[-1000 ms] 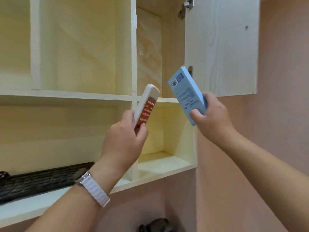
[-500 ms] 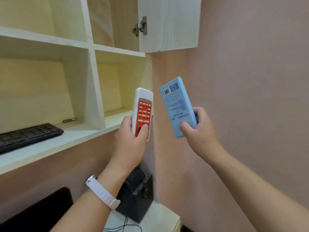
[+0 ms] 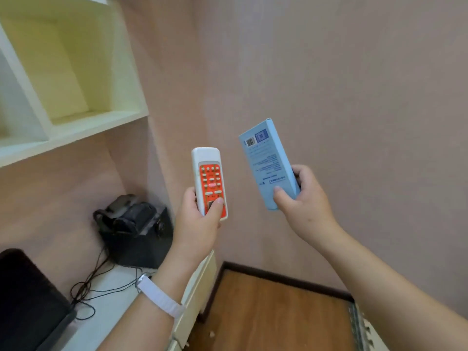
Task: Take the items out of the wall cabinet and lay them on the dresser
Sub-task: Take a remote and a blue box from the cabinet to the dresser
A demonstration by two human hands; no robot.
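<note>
My left hand (image 3: pixel 196 229) grips a white remote control (image 3: pixel 208 179) with an orange button panel, held upright in mid-air. My right hand (image 3: pixel 302 206) holds a flat light-blue box (image 3: pixel 267 160) with a barcode, tilted slightly left. Both are below and to the right of the wall cabinet (image 3: pixel 76 122), whose visible lower-right compartment holds nothing. The white dresser top (image 3: pixel 111 307) lies below my left forearm.
A black box-shaped device (image 3: pixel 135 231) with tangled thin cables (image 3: pixel 88 290) sits at the back of the dresser by the wall. A dark screen-like object (image 3: pixel 25 305) stands at the lower left. Wooden floor (image 3: pixel 273 315) shows right of the dresser; pink walls meet in a corner.
Both hands have come out of the cabinet and moved down with the remote and the box. The view has tilted down, so the dresser and floor now show.
</note>
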